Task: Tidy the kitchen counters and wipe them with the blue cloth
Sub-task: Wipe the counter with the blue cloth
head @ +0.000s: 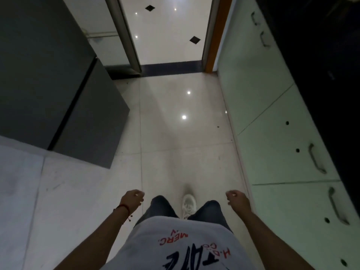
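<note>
Your shirt [181, 248] fills the bottom of the view, pale grey, with red print reading "MERC." and "H.D. CO" upside down above large dark brush lettering that you cannot read whole. Both your hands hang over the floor [175, 133] with nothing in them: the left hand [134, 198], a red thread at its wrist, and the right hand [236, 197] each have fingers loosely curled in. One white shoe [188, 204] shows between your knees. Pale cabinets [272, 133] with metal handles run along your right under a dark counter [331, 65]. No blue cloth is in view. A dark grey fridge [48, 75] stands at your left.
</note>
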Tool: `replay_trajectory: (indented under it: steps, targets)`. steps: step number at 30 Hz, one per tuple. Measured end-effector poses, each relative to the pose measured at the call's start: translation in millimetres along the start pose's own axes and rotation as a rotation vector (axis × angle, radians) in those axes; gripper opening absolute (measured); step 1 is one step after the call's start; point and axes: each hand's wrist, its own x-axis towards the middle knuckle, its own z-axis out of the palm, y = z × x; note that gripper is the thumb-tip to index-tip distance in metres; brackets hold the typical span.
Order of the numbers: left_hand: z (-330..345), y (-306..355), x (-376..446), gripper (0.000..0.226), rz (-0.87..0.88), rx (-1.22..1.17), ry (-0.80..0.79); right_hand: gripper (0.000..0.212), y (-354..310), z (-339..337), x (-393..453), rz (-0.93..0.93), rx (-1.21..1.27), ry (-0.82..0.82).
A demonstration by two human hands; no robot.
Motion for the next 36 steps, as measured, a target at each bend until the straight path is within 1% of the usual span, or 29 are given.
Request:
replay_trajectory:
  steps: [3, 7, 10, 12, 16, 21, 24, 28, 32, 36]
  targets:
    - [-7.2, 44.2, 25.0, 0.028, 0.016, -0.052, 0.042, 0.027, -74.5, -16.1, 39.3, -0.046, 0.031, -0.018]
    - [-24.3, 100.6, 72.3, 0.029, 0.011, -0.058, 0.039, 0.019, -167.1, -25.9, 91.1, -0.111, 0.124, -0.013]
    - [-42.2, 149.7, 117.2, 0.029, 0.011, -0.053, 0.023, 0.014, -219.9, -26.9, 131.3, -0.145, 0.141, 0.007]
    - [-57.0, 187.8, 147.8, 0.03, 0.014, -0.046, 0.012, 0.019, -247.7, -27.4, 153.6, -0.124, 0.15, 0.029]
    - [-88.1, 275.8, 200.7, 0.03, 0.034, 0.035, -0.02, 0.028, -286.2, -29.0, 185.3, -0.013, 0.142, 0.047]
    - [-104.6, 396.5, 252.3, 0.029, 0.102, 0.132, -0.085, 0.029, -328.7, -38.8, 220.0, 0.069, 0.183, 0.076]
    - [-97.9, 458.9, 278.2, 0.03, 0.151, 0.184, -0.116, 0.028, -347.7, -45.7, 233.9, 0.117, 0.248, 0.091]
    - [-78.8, 531.8, 308.9, 0.031, 0.209, 0.254, -0.152, 0.021, -374.9, -62.9, 265.0, 0.181, 0.331, 0.112]
    - [-55.8, 588.7, 335.3, 0.032, 0.227, 0.304, -0.163, 0.017, -408.8, -89.0, 304.5, 0.174, 0.387, 0.166]
    - [-36.0, 642.3, 348.0, 0.032, 0.252, 0.377, -0.179, 0.014, -442.9, -116.9, 332.2, 0.183, 0.405, 0.185]
